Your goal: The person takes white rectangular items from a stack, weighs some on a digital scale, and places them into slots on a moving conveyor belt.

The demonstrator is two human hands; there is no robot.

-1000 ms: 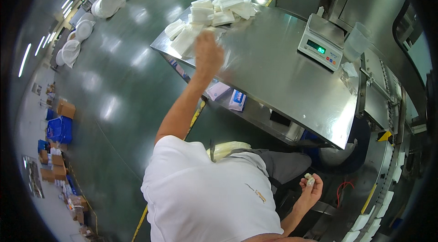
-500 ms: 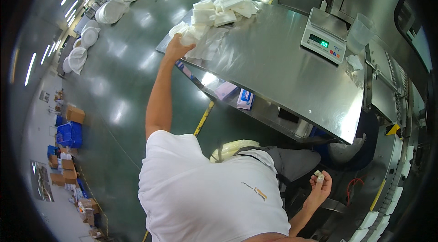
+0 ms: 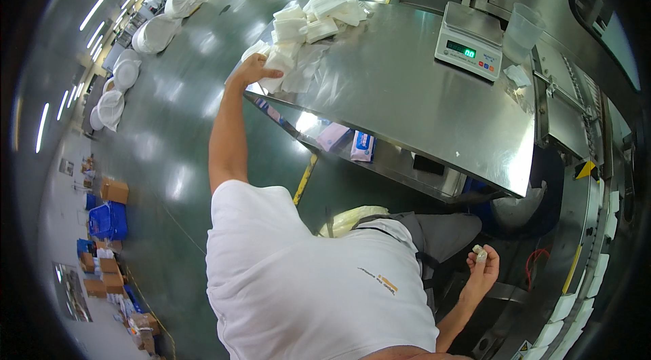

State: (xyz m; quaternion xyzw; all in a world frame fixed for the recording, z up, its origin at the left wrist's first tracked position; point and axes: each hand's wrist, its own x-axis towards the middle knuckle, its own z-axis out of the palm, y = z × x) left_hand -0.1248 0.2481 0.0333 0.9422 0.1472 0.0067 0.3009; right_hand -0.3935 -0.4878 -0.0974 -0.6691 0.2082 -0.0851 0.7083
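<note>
My left hand (image 3: pixel 251 71) reaches to the near left corner of the steel table, its thumb and fingers closed around a soft white pack (image 3: pixel 281 59). Beyond it lies a loose heap of similar white folded packs (image 3: pixel 319 19), with thin clear plastic film (image 3: pixel 303 69) flat beside it. My right hand (image 3: pixel 480 273) hangs low at the right, away from the table, fingers bent. Something small and whitish (image 3: pixel 480 254) shows at its thumb and fingertips; whether it is held or wrapped round them I cannot tell.
On the steel table (image 3: pixel 407 99) stand a digital scale (image 3: pixel 470 41) and a clear plastic jug (image 3: pixel 523 32). Packets (image 3: pixel 363 146) lie on the shelf below. At right are a dark blue bin (image 3: pixel 542 214) and a conveyor (image 3: pixel 566 112); another line carries white packs (image 3: pixel 563 307).
The view has shifted slightly. My left hand stays at the heap, and the white pack in it now stands more upright. My right hand remains low, with its fingers bent.
</note>
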